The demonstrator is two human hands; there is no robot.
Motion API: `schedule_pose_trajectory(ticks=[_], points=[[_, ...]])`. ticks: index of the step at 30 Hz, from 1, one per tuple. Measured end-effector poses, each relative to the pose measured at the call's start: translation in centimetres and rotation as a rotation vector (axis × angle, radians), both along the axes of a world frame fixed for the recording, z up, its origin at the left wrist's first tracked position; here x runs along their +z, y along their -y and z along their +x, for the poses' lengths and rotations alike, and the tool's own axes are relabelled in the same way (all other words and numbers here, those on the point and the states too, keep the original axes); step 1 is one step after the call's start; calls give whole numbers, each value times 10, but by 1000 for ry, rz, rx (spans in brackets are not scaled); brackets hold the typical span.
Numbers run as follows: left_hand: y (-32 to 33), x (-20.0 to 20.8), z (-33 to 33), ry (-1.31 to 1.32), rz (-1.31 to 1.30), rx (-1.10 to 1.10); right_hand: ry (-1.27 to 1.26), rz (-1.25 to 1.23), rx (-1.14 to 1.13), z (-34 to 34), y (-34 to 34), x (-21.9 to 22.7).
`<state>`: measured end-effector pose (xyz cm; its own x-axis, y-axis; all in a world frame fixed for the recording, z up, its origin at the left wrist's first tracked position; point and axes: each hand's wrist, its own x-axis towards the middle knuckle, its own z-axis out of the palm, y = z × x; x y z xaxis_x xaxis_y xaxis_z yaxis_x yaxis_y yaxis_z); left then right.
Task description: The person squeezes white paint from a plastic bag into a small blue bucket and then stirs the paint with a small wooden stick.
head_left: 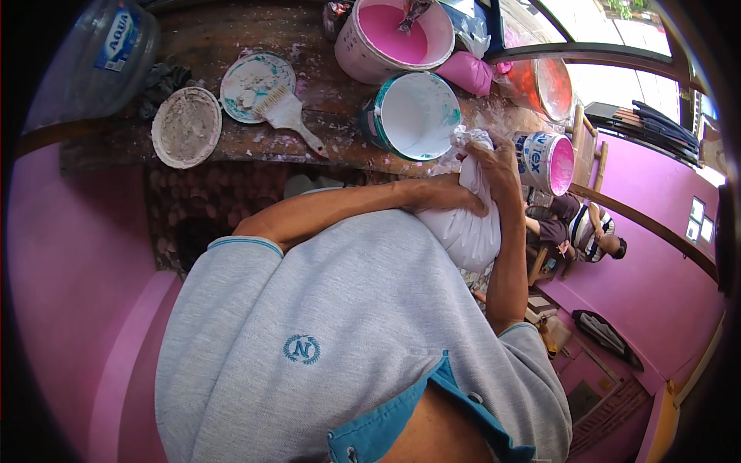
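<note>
Close against my body hangs a full white plastic bag (472,241), its neck bunched up and twisted. My right hand (498,160) is closed round the gathered top of the bag. Lower down, my left hand (454,194) wraps the bag's neck, the fingers bent around it. Just beyond the bag stands a bucket with a white inside and green rim (421,116), holding white material. Beside my right hand a small white tub of pink paint (562,163) lies tilted toward me. What fills the bag is hidden by the plastic, though it looks white.
On the stained wooden table (340,116) lie a wide brush (285,119), a crusted lid (251,76) and a round grey-topped container (187,127). A large bucket of pink paint (395,38) stands farther back. A clear water jug (93,62) is far left. Another person (590,228) sits at right.
</note>
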<state>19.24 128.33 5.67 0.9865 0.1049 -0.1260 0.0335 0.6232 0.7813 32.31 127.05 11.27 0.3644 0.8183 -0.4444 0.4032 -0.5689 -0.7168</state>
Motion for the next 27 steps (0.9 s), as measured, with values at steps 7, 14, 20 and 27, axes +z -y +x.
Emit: schedule_pose_trajectory(ticks=[7,14,20,27], points=[[-2,-7,1,-58,-1,-10,17,31,-20,-8,-6,4],[-12,5,-7,-64,54,-5,72,62,21,-10,-12,4],[-13,1,-7,-107,87,-4,100,64,55,-12,-15,2],[-12,-7,-2,-186,82,-34,135,83,55,-9,-14,-6]])
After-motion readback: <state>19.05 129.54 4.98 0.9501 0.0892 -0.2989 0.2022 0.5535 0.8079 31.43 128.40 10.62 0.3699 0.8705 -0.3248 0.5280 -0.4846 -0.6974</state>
